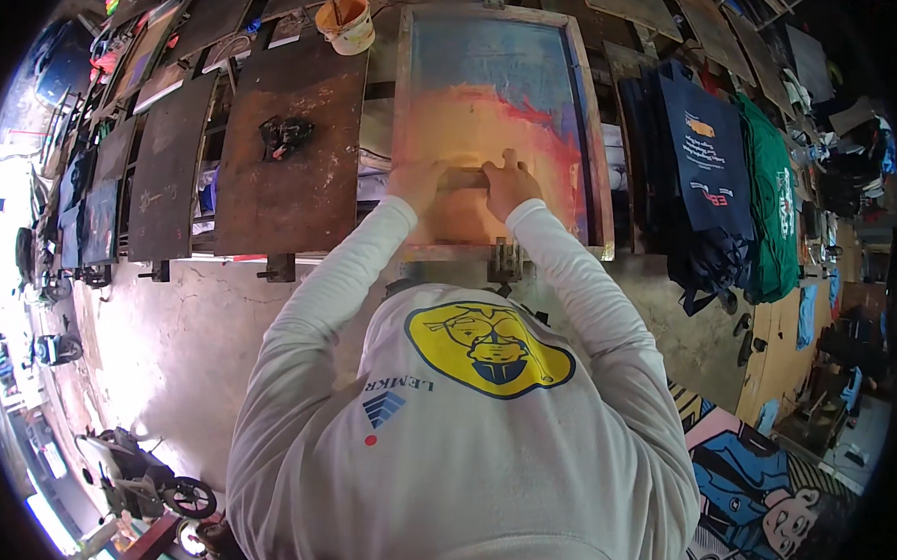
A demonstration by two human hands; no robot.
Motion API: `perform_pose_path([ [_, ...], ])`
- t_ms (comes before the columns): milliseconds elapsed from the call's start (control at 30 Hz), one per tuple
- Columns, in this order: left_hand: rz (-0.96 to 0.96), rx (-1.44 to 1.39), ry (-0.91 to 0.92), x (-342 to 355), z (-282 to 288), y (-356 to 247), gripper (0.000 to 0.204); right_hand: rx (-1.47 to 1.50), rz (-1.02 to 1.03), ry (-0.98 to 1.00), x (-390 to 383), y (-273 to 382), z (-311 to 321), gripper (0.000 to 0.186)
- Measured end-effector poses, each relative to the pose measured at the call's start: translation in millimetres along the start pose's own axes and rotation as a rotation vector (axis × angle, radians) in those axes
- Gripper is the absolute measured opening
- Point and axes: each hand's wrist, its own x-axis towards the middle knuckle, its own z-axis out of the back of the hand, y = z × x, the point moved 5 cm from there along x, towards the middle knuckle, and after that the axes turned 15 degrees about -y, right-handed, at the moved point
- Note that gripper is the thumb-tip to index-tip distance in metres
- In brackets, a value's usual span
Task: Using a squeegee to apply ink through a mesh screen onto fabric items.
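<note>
Both of my hands grip a squeegee (463, 179), which looks wooden, near the front end of a screen printing frame (583, 106). My left hand (416, 185) is closed round its left end. On its right end, my right hand (511, 186) holds on with the fingers bent over the top. The mesh (488, 57) looks blue-grey at the far end, and orange and yellow ink with pinkish-red streaks covers the nearer part. The squeegee's lower edge is hidden from this angle. A metal clamp (505, 260) sits at the frame's near edge.
Left of the frame are brown boards (292, 188), one carrying a dark crumpled rag (285, 138). An ink-stained bucket (351, 38) stands at the far left corner. Dark blue bags (709, 151) and green bags (769, 204) lie to the right. A motorcycle (145, 477) is parked behind left.
</note>
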Motion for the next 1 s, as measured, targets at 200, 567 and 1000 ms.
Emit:
perform_pose_path([
  [200, -0.017, -0.037, -0.067, -15, 16, -24, 0.024, 0.013, 0.05, -0.038, -20, -8, -20, 0.032],
  [567, 0.054, -0.09, 0.08, 2, 49, -19, 0.03, 0.047, 0.128, 0.073, -4, 0, -13, 0.023],
  [1000, 0.044, -0.003, -0.144, 38, -8, 39, 0.039, -0.015, 0.125, -0.079, 47, -4, -36, 0.015],
])
